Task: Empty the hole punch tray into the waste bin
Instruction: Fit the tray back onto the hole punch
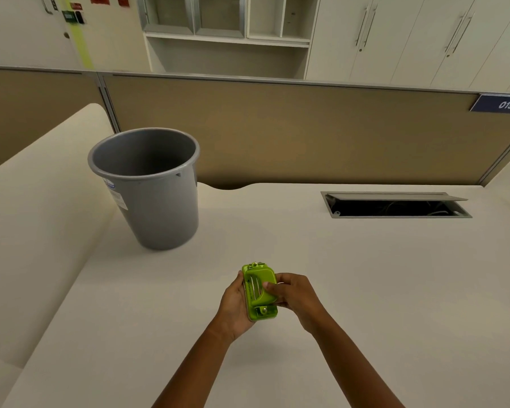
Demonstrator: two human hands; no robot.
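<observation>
A small lime-green hole punch (pixel 259 291) is held between both hands just above the cream desk, its handle side facing up. My left hand (pixel 236 309) cups it from the left and underneath. My right hand (pixel 295 295) grips its right side, thumb resting on the handle. The tray under the punch is hidden by my left palm. A grey plastic waste bin (pixel 147 184) stands upright on the desk, beyond the punch and to the left, well apart from my hands; its inside looks bare.
The cream desk (pixel 365 290) runs to a tan partition at the back. An open cable hatch (pixel 395 206) is set into the desk at the far right. A raised cream side surface (pixel 42 201) borders the desk on the left.
</observation>
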